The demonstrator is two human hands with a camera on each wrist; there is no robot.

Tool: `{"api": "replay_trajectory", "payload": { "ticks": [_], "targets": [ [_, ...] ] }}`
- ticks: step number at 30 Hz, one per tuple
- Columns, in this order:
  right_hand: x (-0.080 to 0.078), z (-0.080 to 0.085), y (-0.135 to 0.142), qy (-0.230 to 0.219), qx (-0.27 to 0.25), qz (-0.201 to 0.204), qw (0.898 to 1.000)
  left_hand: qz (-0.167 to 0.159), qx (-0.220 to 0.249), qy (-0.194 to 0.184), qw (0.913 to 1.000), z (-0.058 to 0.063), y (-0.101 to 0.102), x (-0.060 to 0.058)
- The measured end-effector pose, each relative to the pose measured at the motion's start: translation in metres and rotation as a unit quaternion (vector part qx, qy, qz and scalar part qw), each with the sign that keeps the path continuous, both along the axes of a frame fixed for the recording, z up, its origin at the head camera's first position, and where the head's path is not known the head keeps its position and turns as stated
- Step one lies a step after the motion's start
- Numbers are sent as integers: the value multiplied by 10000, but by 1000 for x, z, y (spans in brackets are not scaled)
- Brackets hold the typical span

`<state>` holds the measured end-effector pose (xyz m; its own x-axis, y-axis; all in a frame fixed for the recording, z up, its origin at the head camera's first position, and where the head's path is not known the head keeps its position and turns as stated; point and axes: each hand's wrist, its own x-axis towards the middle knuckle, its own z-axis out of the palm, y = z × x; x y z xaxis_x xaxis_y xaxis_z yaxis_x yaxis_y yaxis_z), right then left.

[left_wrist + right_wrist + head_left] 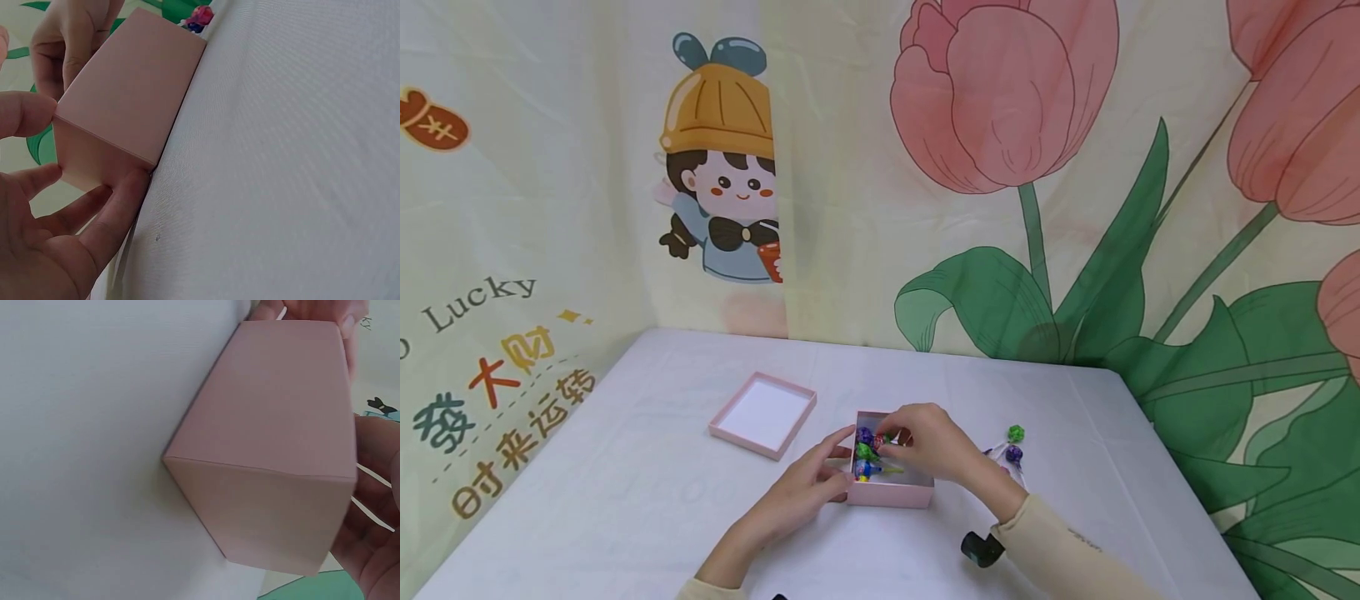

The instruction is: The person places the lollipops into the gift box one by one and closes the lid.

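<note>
A pink open box (pixel 891 496) stands on the white table, with several wrapped lollipops (pixel 865 452) in purple, green and blue along its left side. My left hand (pixel 801 492) rests against the box's left end. In the left wrist view its spread fingers (pixel 115 215) touch that end face and the corner. Reaching over the right side, my right hand (pixel 925 442) has its curled thumb and fingertips at a red-wrapped lollipop (pixel 880 440) inside the box. The box wall hides part of these fingers in the right wrist view.
The shallow pink lid (pixel 762 417) with a white inside lies to the left behind the box. Right of the box are more lollipops, among them a green one (pixel 1016 433) and a purple one (pixel 1014 454). A black object (pixel 981 550) sits by the right sleeve.
</note>
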<state>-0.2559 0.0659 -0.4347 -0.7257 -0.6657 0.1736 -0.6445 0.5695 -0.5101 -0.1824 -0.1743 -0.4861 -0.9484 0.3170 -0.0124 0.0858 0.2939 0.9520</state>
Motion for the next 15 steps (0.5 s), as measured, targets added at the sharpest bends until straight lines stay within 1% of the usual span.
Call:
{"api": "replay_trajectory", "payload": {
  "ticks": [5, 8, 15],
  "targets": [
    [-1, -9, -4, -142, 88, -6, 9999, -11, 48, 9, 10000, -1, -1, 0],
    [-1, -14, -7, -146, 185, -12, 9997, -18, 71, -11, 10000, 0, -1, 0],
    [0, -20, -14, 123, 573, 6, 9983, -30, 29, -34, 10000, 0, -1, 0]
  ]
}}
